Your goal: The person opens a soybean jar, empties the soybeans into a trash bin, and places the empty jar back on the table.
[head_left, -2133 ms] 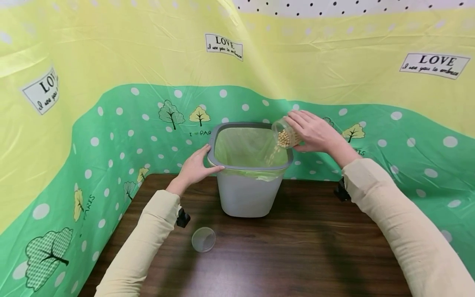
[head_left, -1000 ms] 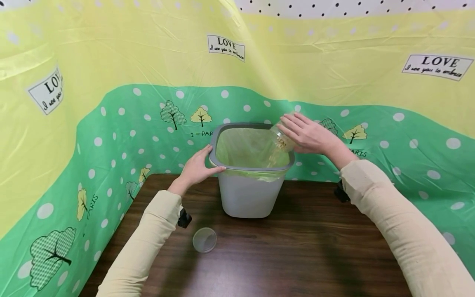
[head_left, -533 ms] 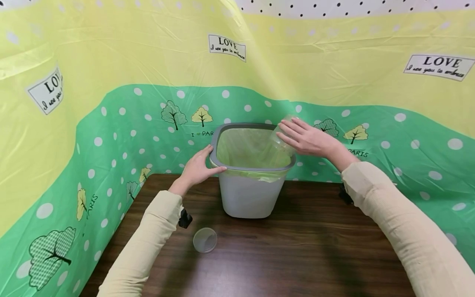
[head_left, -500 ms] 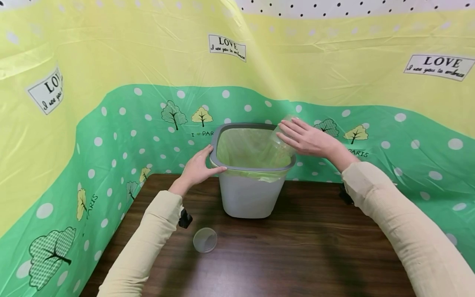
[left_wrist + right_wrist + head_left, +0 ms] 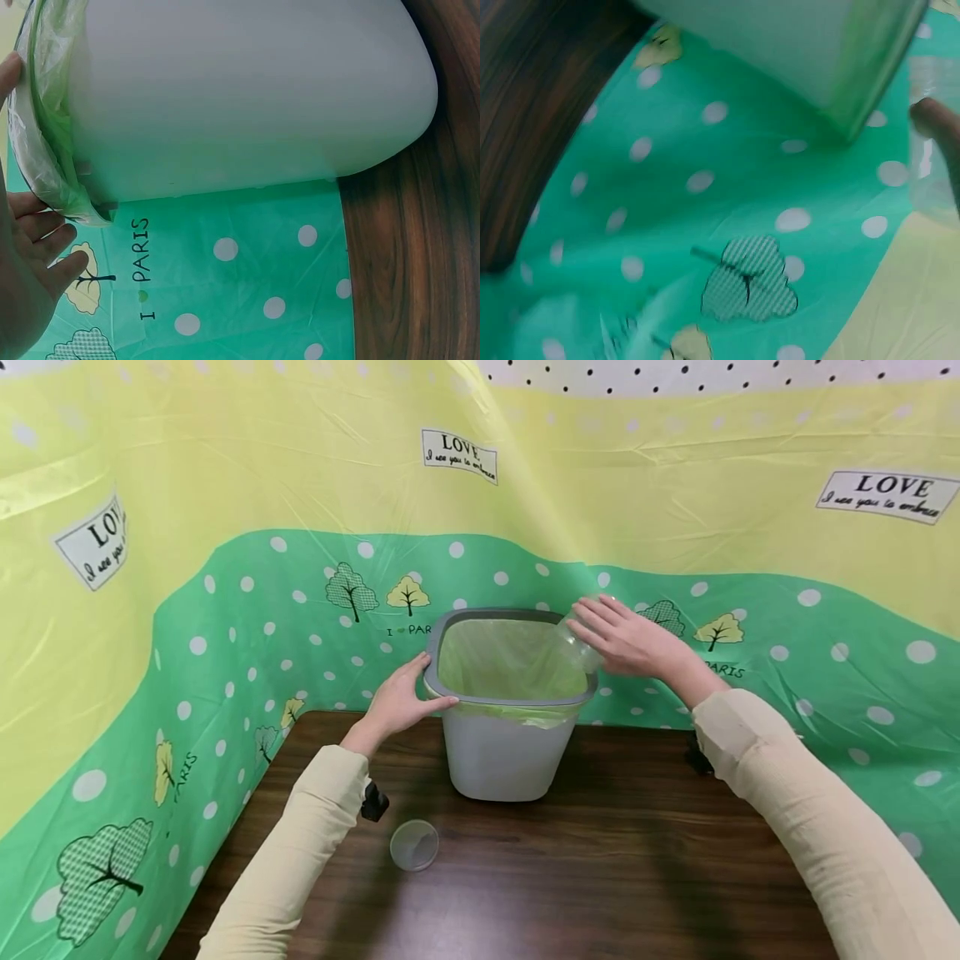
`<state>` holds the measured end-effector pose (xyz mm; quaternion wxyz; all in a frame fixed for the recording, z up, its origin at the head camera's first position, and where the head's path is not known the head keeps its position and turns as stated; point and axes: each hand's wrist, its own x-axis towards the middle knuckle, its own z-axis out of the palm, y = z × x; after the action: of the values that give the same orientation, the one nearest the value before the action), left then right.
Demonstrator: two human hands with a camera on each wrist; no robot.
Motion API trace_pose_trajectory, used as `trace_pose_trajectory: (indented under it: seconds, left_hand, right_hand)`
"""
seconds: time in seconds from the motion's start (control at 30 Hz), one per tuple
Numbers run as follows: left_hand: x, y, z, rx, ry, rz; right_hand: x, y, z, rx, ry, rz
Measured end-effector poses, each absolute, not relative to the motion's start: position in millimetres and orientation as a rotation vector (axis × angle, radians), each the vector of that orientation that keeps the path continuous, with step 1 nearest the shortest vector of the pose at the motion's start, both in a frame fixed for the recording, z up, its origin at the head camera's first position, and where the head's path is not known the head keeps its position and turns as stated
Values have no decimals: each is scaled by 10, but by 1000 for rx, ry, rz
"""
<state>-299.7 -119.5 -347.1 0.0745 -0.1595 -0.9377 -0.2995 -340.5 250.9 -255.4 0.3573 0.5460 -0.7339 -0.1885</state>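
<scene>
In the head view, my left hand [image 5: 397, 700] holds the left front corner of a grey-white trash can [image 5: 506, 756], thumb on the front rim and fingers at the left side. A green liner bag [image 5: 495, 656] covers the can's inside. My right hand [image 5: 630, 635] grips a clear plastic jar [image 5: 576, 647], tilted mouth-down over the can's right rim. No beans show in the jar's visible part. The right wrist view catches a finger across the clear jar [image 5: 930, 172]. On the table lies a round clear lid [image 5: 414, 845], apart from both hands.
The can stands on a dark wooden table [image 5: 570, 877] near its back edge. Behind and to the left hangs a green and yellow printed cloth [image 5: 300, 610]. The can's bottom is hidden from the head view.
Beans were pouring from the jar into the can earlier; now none are seen falling. The right hand tipped the jar further, then shifted slightly right. The left hand kept its place.
</scene>
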Motion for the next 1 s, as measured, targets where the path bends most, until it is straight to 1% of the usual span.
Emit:
trace_pose_trajectory:
  seconds: [0.2, 0.3, 0.57, 0.73, 1.0]
  left_hand:
    - [-2985, -1209, -3469, -468, -2807, -921]
    - [-2986, -1208, -3467, -472, -2805, -930]
    - [-3004, -1202, -3492, -475, -2794, -924]
    - [-3015, -1202, -3511, -476, -2786, -930]
    - [-3024, -1203, -3523, -473, -2790, -929]
  right_hand:
    - [-3370, 2443, -2575, 1379, -1987, -445]
    - [-3360, 2494, -2600, 1376, -1988, -468]
    - [-3353, 2679, -2578, 1292, -1965, -238]
    - [-3288, 2810, -2607, 1185, -1978, -42]
    - [-3082, 3051, -2798, 934, -2161, 291]
